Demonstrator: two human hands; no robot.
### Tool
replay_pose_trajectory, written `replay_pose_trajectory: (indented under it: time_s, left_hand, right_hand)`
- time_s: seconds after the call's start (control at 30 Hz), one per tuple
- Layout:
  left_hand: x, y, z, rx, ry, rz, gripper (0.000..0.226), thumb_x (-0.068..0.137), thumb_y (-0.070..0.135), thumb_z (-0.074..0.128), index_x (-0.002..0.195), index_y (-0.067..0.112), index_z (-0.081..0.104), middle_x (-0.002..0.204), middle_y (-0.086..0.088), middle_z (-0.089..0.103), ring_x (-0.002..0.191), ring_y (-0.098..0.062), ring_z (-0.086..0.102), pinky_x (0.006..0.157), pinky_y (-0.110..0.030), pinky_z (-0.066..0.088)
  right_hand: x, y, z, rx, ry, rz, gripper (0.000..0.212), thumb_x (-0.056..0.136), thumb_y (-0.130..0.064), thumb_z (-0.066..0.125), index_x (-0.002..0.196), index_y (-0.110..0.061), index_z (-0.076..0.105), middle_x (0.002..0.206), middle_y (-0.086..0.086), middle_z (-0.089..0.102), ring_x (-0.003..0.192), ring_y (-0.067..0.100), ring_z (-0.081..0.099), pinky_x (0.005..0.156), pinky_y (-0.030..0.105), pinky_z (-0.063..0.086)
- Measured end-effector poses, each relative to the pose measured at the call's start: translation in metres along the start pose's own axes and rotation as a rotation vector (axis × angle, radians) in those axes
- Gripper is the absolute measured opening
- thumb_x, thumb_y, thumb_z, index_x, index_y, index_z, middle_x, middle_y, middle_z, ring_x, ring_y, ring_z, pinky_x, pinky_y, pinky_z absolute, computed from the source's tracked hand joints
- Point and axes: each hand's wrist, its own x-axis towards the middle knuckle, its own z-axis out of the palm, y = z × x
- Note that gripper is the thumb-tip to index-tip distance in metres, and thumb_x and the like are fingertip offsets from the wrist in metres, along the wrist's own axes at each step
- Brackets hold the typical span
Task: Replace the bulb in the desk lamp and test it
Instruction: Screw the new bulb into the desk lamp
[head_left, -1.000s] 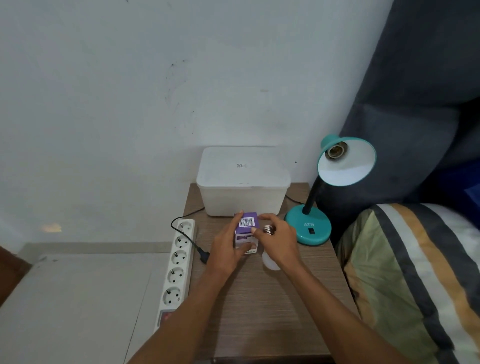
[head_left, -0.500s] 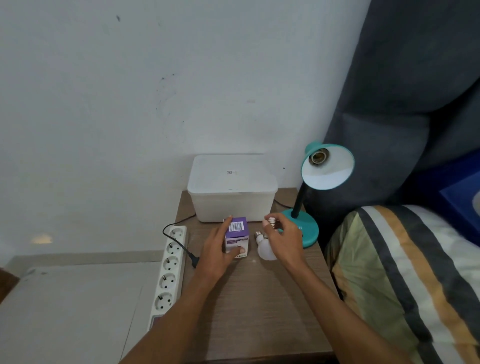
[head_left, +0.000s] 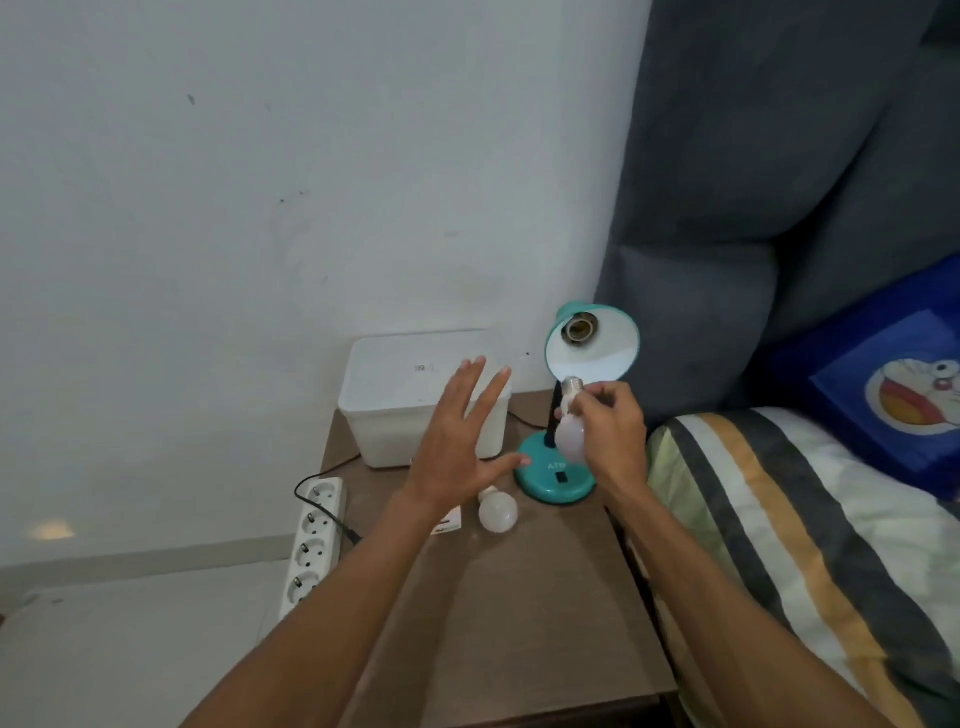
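A teal desk lamp (head_left: 556, 480) stands at the table's back right, its shade (head_left: 597, 348) tilted toward me with a bare socket (head_left: 582, 328) inside. My right hand (head_left: 610, 436) holds a white bulb (head_left: 570, 434) in front of the lamp's stem, metal base pointing up just below the shade. My left hand (head_left: 460, 447) hovers spread open above the table, holding nothing. A second white bulb (head_left: 497, 511) lies on the table below it. The bulb box (head_left: 449, 522) is mostly hidden under my left wrist.
A white lidded container (head_left: 415, 395) sits at the back of the wooden table (head_left: 519, 623). A white power strip (head_left: 311, 540) with a black plug lies along the table's left side. A striped blanket (head_left: 779, 545) and a blue pillow (head_left: 893, 395) lie at the right.
My right hand has lifted a bulb from table level up toward the shade. My left hand let go of the purple box and rose, fingers spread.
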Motion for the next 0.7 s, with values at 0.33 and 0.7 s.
replay_pose_trajectory:
  time_s: [0.33, 0.7]
  left_hand:
    - [0.107, 0.028, 0.023, -0.086, -0.253, 0.086, 0.127, 0.072, 0.034, 0.09, 0.162, 0.028, 0.001, 0.171, 0.0, 0.004, 0.158, -0.016, 0.007, 0.122, -0.033, 0.025]
    - [0.115, 0.011, 0.036, -0.026, -0.183, 0.195, 0.107, 0.08, 0.021, 0.086, 0.162, 0.017, 0.018, 0.165, -0.005, 0.026, 0.152, -0.018, 0.029, 0.117, -0.021, 0.033]
  right_hand:
    - [0.033, -0.039, -0.027, -0.106, -0.009, -0.095, 0.052, 0.059, -0.03, 0.065, 0.111, -0.034, 0.062, 0.112, 0.0, 0.062, 0.097, 0.017, 0.062, 0.085, 0.042, 0.056]
    - [0.043, -0.02, -0.02, -0.516, 0.047, -0.409, 0.059, 0.077, -0.022, 0.075, 0.132, -0.017, 0.054, 0.125, 0.006, 0.055, 0.111, 0.025, 0.054, 0.084, 0.024, 0.04]
